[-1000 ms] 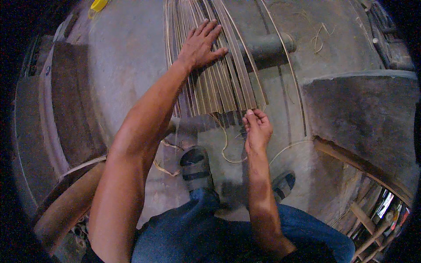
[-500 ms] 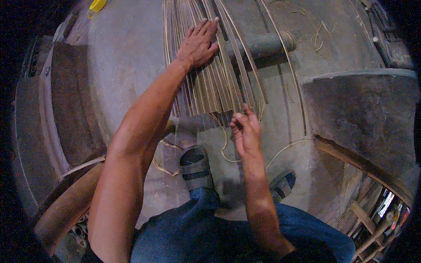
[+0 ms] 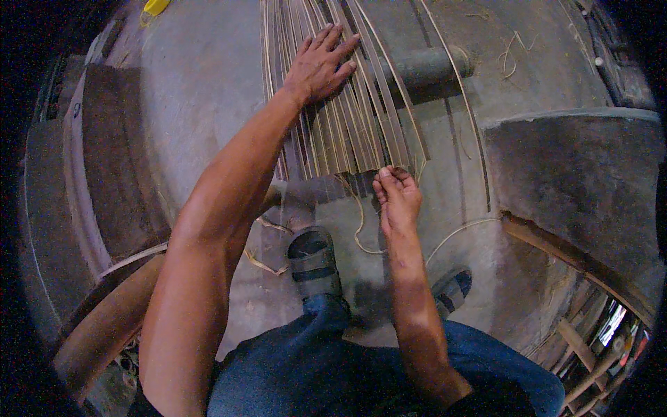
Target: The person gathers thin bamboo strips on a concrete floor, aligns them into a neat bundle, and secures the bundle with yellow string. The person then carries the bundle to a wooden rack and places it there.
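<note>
Long thin strips (image 3: 337,142), flat and brown with pale edges, run away from me side by side, some with narrow gaps between them. My left hand (image 3: 322,66) lies flat across them, palm down and fingers spread. At their near ends, my right hand (image 3: 399,191) pinches the end of one strip between thumb and fingers. A grey cylinder (image 3: 434,67) lies crosswise beneath the strips, its right end sticking out. Pale cord (image 3: 359,215) hangs from under the near ends to the floor.
My sandalled feet (image 3: 313,260) stand on the concrete floor below the strips. A brown block-like form (image 3: 114,160) is at left, a dark curved slab (image 3: 570,181) at right. One separate strip (image 3: 476,132) lies right of the bundle. A yellow object (image 3: 155,7) sits far left.
My right hand has closed from a loose, half-open pose into a pinch at the strip ends. My left hand has shifted slightly right and its fingers have spread wider.
</note>
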`<state>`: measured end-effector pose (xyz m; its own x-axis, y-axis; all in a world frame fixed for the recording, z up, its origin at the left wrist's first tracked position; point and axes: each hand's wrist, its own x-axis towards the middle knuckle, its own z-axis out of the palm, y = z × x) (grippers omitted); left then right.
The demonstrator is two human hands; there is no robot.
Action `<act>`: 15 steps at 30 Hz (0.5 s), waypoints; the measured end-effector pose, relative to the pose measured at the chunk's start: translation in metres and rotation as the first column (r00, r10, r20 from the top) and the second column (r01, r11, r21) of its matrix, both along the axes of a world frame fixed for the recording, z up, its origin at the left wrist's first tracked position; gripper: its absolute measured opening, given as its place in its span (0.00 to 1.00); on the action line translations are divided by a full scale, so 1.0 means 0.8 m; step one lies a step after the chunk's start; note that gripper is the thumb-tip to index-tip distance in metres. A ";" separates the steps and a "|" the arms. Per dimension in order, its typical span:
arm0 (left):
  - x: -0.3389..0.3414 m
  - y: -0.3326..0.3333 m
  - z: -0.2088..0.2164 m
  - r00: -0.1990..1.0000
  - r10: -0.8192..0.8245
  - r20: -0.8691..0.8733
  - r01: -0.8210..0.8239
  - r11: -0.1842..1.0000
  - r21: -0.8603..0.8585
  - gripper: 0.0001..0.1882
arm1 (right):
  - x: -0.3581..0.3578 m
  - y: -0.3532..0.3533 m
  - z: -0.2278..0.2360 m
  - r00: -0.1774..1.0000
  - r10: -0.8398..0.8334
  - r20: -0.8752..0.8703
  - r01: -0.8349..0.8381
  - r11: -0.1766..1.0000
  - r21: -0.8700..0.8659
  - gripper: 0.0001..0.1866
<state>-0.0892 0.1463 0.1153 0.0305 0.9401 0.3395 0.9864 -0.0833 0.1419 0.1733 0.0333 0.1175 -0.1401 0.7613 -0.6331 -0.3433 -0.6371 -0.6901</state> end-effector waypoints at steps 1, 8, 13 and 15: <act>0.000 -0.001 0.000 1.000 -0.001 0.000 0.001 1.000 -0.005 0.28 | -0.001 -0.001 0.001 1.000 -0.013 -0.001 0.013 1.000 0.002 0.11; 0.005 0.003 0.005 1.000 -0.005 0.021 0.006 1.000 -0.027 0.31 | -0.001 0.000 0.001 1.000 -0.008 0.025 0.006 0.998 0.064 0.10; 0.000 -0.008 -0.006 0.998 0.049 -0.033 -0.051 0.997 -0.064 0.31 | 0.038 0.003 0.019 0.707 -0.212 0.675 -0.021 0.947 0.320 0.15; 0.000 -0.008 -0.004 0.999 0.032 -0.041 -0.033 0.999 -0.023 0.31 | 0.066 0.030 0.038 0.179 -0.545 0.819 -0.278 0.771 0.573 0.16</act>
